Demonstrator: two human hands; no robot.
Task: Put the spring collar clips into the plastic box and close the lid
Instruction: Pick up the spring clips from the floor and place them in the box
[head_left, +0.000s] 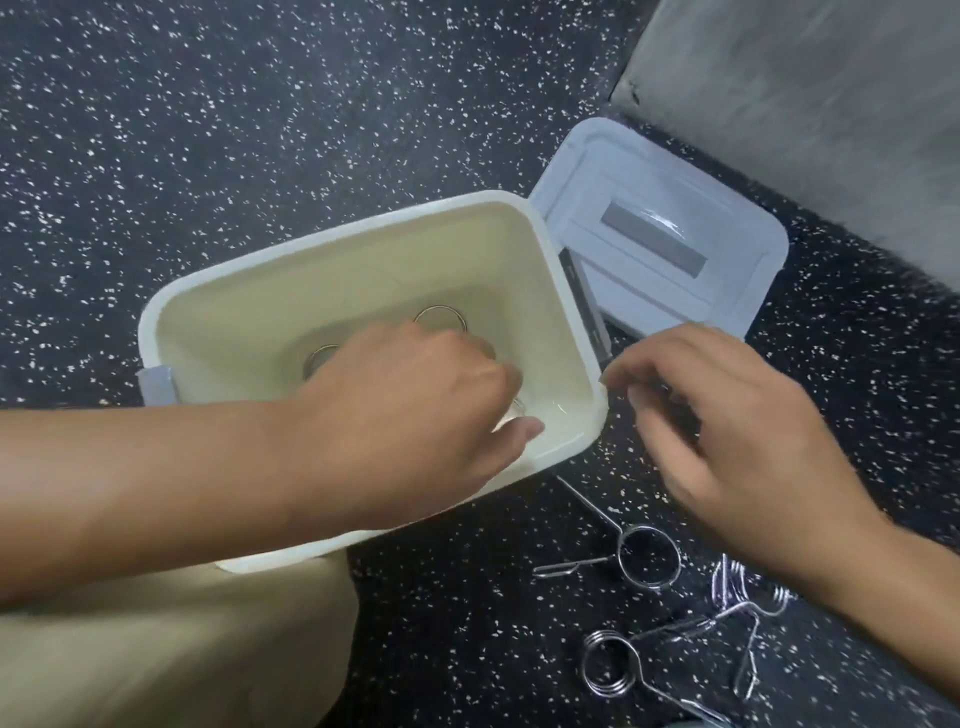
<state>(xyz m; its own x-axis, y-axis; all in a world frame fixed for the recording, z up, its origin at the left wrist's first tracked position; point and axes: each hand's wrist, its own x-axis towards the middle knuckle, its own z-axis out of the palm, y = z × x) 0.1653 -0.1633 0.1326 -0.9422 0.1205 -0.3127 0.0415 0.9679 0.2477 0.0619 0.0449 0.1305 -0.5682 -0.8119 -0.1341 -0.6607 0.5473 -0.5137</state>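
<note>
The left hand (415, 410) was reached into the open plastic box (332, 223), fingers curled; whether a clip was grasped could not be told. The right hand (727, 431) was held just right of the box, fingers loosely bent, apparently empty. Spring collar clips (647, 557) lay on the near floor (208, 104).

My left hand (415, 415) and right hand (727, 431) are bare, no rings, no watch, forearms unsleeved to the frame's edges, and khaki trousers (171, 649) cover my leg at seven o'clock.
</note>
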